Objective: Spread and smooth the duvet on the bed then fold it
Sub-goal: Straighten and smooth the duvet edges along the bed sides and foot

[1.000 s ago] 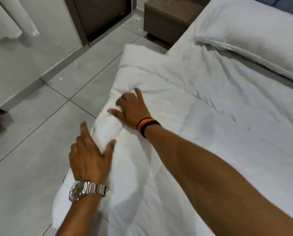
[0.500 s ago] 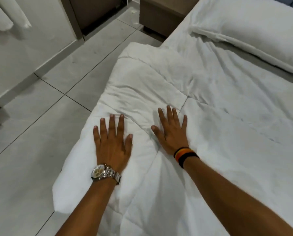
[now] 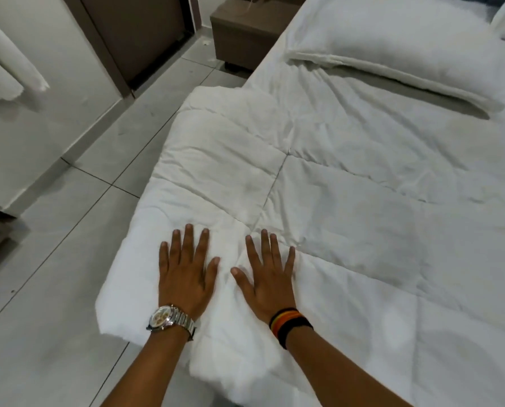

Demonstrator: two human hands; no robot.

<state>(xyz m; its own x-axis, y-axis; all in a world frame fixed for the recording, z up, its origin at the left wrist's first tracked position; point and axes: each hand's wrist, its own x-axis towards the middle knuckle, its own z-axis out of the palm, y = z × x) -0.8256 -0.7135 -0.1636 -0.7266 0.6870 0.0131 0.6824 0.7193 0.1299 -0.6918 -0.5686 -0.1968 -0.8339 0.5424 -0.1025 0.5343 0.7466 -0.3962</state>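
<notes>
Grey floor tiles (image 3: 69, 259) run along the left side of a bed (image 3: 277, 63) dressed in white, with a brown bedside cabinet (image 3: 239, 33) beyond its far left corner and a plump white pillow (image 3: 392, 39) lying across the head end. Over the mattress lies the white quilted duvet (image 3: 348, 215), its stitched panels mostly flat toward the middle, while its thick left border overhangs the left edge of the bed and looks doubled over on itself. Both hands rest flat on that border near the bed's near left corner, fingers spread wide and gripping nothing: the left hand (image 3: 186, 274), with a silver wristwatch (image 3: 169, 318), sits close beside the right hand (image 3: 267, 277), with a striped wristband (image 3: 289, 321). Small creases bunch between them. Judging by this, spreading is largely done and smoothing is under way; creases near the pillow remain, and the folding proper seems not yet begun.
</notes>
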